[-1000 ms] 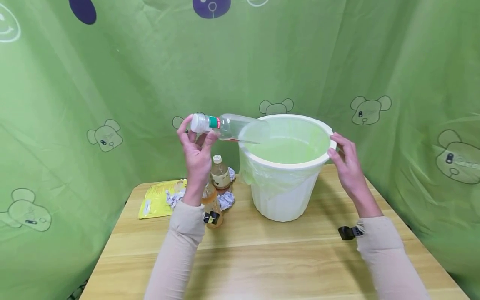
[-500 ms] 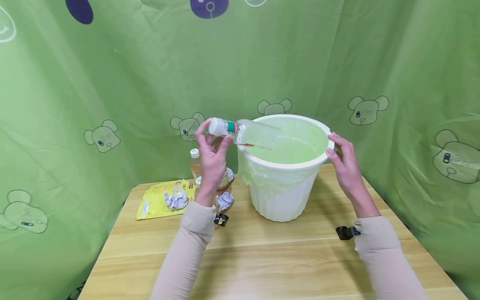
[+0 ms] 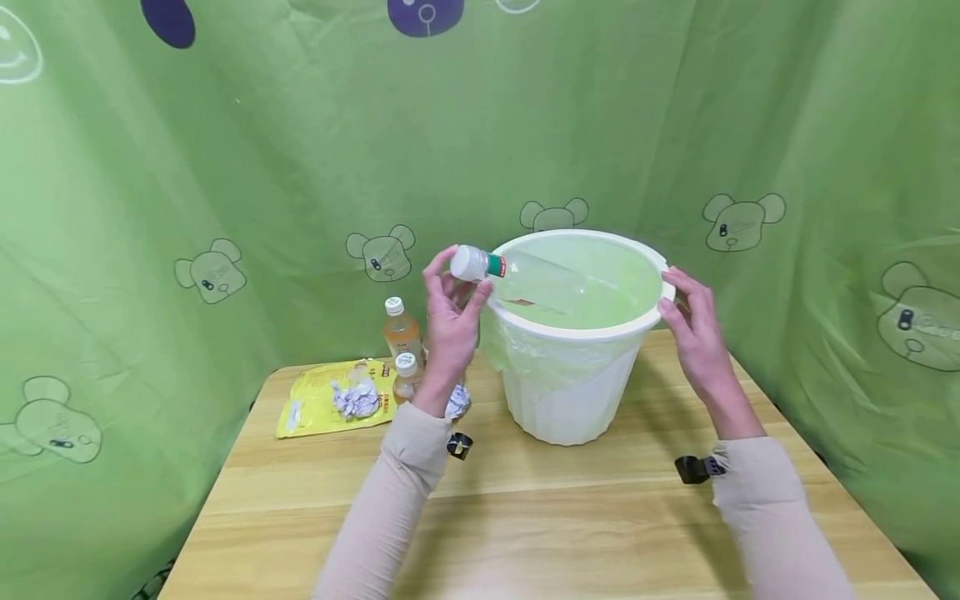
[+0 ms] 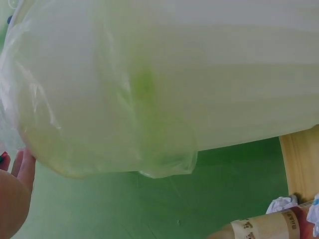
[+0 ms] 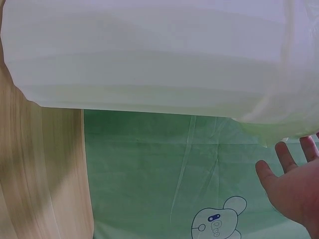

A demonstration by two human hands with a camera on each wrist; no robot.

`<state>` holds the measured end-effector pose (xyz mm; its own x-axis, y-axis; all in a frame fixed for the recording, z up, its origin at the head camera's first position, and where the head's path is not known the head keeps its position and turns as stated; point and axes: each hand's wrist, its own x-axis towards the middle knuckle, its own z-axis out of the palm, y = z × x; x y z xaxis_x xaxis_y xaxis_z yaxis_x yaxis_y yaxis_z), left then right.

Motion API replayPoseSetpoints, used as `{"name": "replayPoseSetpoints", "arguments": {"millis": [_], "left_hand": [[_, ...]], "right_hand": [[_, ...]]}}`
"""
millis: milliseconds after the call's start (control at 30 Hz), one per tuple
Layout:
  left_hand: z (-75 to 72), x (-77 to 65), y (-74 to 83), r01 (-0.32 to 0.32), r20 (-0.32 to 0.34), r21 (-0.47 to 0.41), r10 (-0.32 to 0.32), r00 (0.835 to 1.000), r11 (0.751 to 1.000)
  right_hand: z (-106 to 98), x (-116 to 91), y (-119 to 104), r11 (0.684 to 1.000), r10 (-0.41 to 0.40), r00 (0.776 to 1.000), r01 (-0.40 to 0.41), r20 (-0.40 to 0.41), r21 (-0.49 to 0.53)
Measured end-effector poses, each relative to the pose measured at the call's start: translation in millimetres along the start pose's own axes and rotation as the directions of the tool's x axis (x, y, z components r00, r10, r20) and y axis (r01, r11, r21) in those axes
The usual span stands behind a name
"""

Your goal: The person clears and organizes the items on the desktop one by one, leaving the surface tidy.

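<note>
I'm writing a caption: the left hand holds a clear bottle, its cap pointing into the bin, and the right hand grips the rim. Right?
No: the head view shows the clear bottle pointing base-first into the bin; its cap is by the left hand. The rest holds.

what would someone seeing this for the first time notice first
Probably the big white bin on the wooden table, with the right hand gripping its rim. Next comes the clear bottle, held tilted by its capped end in the left hand, its body across the bin's mouth. Farther left, the bright yellow packet lies flat with crumpled paper on top.
</note>
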<state>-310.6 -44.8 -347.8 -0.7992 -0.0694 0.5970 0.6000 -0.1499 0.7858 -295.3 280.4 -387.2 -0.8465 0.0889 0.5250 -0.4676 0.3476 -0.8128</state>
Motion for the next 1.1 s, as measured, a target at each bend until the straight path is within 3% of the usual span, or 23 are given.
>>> {"name": "replayPoseSetpoints", "arguments": {"millis": [200, 433, 1100], "left_hand": [[5.7, -3.6, -4.6, -0.008, 0.046, 0.035, 0.006, 0.999, 0.999], [6.7, -5.0, -7.5, -0.065, 0.114, 0.137, 0.05, 0.992, 0.988], [-3.2, -3.8, -3.1, -0.098, 0.15, 0.16, 0.074, 0.986, 0.982]], "right_hand": [[-1.7, -0.6, 0.7, 1.0, -0.001, 1.0, 0.001, -0.006, 0.007], [-1.6, -1.0, 1.1, 1.0, -0.009, 1.0, 0.009, -0.01, 0.002], [-0.8, -0.1, 2.3, 1.0, 0.004, 1.0, -0.004, -0.007, -0.002]]}}
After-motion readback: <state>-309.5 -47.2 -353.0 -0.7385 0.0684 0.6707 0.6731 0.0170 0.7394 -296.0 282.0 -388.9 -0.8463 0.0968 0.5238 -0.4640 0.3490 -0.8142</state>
